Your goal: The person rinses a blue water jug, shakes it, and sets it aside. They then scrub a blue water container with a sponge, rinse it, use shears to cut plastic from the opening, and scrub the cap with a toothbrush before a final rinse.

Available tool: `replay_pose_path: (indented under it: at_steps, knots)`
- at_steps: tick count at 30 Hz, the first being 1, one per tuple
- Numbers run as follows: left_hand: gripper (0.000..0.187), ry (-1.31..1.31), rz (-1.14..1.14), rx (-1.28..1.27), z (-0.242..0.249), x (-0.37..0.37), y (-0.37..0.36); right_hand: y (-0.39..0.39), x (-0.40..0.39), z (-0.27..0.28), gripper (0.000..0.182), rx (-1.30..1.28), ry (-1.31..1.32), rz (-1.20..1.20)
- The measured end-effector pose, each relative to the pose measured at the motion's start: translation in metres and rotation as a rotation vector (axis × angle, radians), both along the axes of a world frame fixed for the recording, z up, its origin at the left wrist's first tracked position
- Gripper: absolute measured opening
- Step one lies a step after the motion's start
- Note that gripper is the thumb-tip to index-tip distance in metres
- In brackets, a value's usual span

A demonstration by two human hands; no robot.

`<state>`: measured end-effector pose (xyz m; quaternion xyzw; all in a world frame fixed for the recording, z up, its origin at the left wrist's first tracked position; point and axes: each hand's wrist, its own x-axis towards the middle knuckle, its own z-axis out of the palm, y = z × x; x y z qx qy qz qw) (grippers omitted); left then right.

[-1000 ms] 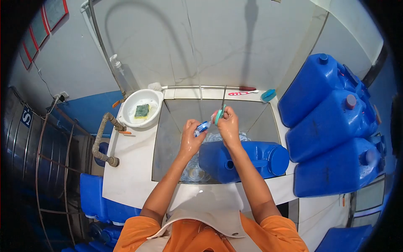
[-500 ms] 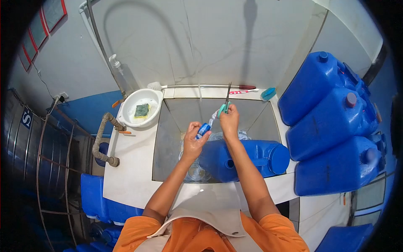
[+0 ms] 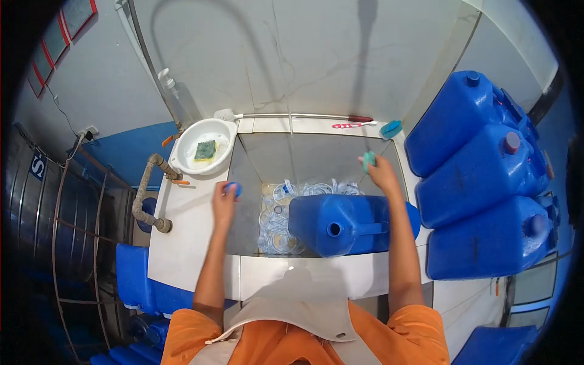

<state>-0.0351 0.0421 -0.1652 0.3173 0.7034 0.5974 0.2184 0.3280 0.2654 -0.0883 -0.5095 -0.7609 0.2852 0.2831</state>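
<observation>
Narrowly closed left grip [image 3: 223, 201], blue cap [image 3: 234, 188] held

Holds a small round blue plastic cap [image 3: 232, 188] in the left hand [image 3: 223, 208], near the left edge of the grey rectangular sink [image 3: 331, 158], and green-handled scissors [image 3: 368, 160] in the right hand [image 3: 384, 175], above its right part. Has a large blue plastic jug [image 3: 322, 210] with an open mouth below, beside clear plastic pieces [image 3: 278, 228], and a green-and-yellow sponge [image 3: 205, 150] in a round white basin [image 3: 227, 131] at left.

White "S" on blue label [image 3: 38, 165], dark tank [image 3: 56, 222].
</observation>
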Motion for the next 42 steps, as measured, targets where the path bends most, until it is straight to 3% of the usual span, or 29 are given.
replay_pose_path:
  at_steps: [2, 4, 5, 7, 9, 10, 12, 13, 15, 16, 18, 20, 21, 25, 27, 29, 30, 32, 33, 35, 37, 38, 41, 42]
  knots:
    - [0.031, 0.178, 0.063, -0.088, -0.036, -0.054, -0.033, -0.006, 0.054, 0.002, 0.048, -0.09, -0.178, -0.087]
    - [0.029, 0.282, 0.171, -0.244, -0.037, -0.072, -0.063, -0.008, 0.111, -0.016, 0.049, -0.093, -0.246, -0.19]
    - [0.03, 0.676, 0.172, -0.376, -0.05, -0.091, -0.076, -0.007, 0.134, -0.03, 0.049, -0.097, -0.251, -0.198]
    - [0.031, 0.656, 0.15, -0.428, -0.057, -0.101, -0.087, -0.014, 0.161, -0.05, 0.049, -0.177, -0.059, -0.172]
    - [0.034, 0.661, 0.114, -0.49, -0.059, -0.105, -0.088, -0.029, 0.158, -0.038, 0.049, -0.168, -0.093, -0.18]
    - [0.034, 0.662, 0.106, -0.483, -0.043, -0.093, -0.085, -0.037, 0.145, -0.027, 0.049, -0.16, -0.122, -0.176]
    - [0.035, 0.513, 0.327, -0.726, 0.011, -0.046, -0.073, -0.052, 0.12, -0.007, 0.046, -0.157, -0.18, -0.101]
    - [0.035, 0.515, 0.325, -0.721, 0.016, -0.031, -0.066, -0.067, 0.099, 0.012, 0.045, -0.164, -0.194, -0.07]
    - [0.035, 1.057, 0.336, -0.283, 0.026, -0.004, -0.054, -0.096, 0.061, 0.029, 0.044, -0.113, -0.188, -0.023]
    - [0.035, 0.89, 0.114, -0.085, 0.032, 0.016, -0.044, -0.109, 0.041, 0.03, 0.044, -0.076, -0.177, -0.035]
    - [0.041, 0.714, -0.356, 0.009, 0.071, 0.083, -0.04, -0.135, 0.0, 0.042, 0.04, 0.028, -0.281, -0.012]
    - [0.058, 0.876, -0.845, 0.157, 0.08, 0.123, -0.031, -0.146, -0.03, 0.038, 0.039, 0.082, -0.314, 0.027]
    - [0.073, 0.926, -0.908, 0.146, 0.066, 0.137, -0.029, -0.146, -0.041, 0.028, 0.04, 0.095, -0.302, 0.053]
    - [0.093, 1.232, -0.79, -0.113, 0.065, 0.154, -0.032, -0.141, -0.06, 0.014, 0.041, 0.06, -0.188, 0.132]
    - [0.093, 1.223, -0.801, -0.152, 0.063, 0.151, -0.027, -0.132, -0.058, -0.001, 0.041, 0.07, -0.122, 0.167]
    - [0.092, 1.218, -0.824, -0.18, 0.066, 0.15, -0.021, -0.123, -0.05, -0.006, 0.042, -0.443, 0.302, 0.119]
    - [0.093, 1.243, -0.826, -0.206, 0.069, 0.151, -0.018, -0.124, -0.049, -0.002, 0.042, -0.439, 0.302, 0.114]
    - [0.093, 1.267, -0.838, -0.225, 0.072, 0.156, -0.017, -0.129, -0.045, 0.001, 0.041, -0.628, 0.581, 0.029]
    - [0.091, 1.238, -0.779, -0.256, 0.077, 0.161, -0.018, -0.132, -0.044, -0.004, 0.041, -0.622, 0.582, 0.019]
    - [0.09, 1.213, -0.73, -0.275, 0.074, 0.166, -0.017, -0.133, -0.045, -0.017, 0.044, -0.53, 0.842, 0.091]
    - [0.087, 0.798, -0.559, -0.524, 0.068, 0.165, -0.016, -0.128, -0.038, -0.018, 0.043, -0.468, 0.816, 0.071]
    - [0.087, 0.806, -0.568, -0.517, 0.068, 0.158, -0.014, -0.124, -0.036, -0.018, 0.042, -0.408, 0.793, 0.062]
    - [0.072, 0.772, -0.92, -0.981, 0.131, 0.148, -0.01, -0.113, -0.019, -0.008, 0.04, -0.456, 0.59, 0.011]
    - [0.072, 0.786, -0.939, -0.974, 0.128, 0.15, -0.007, -0.11, -0.016, -0.006, 0.04, -0.448, 0.597, -0.01]
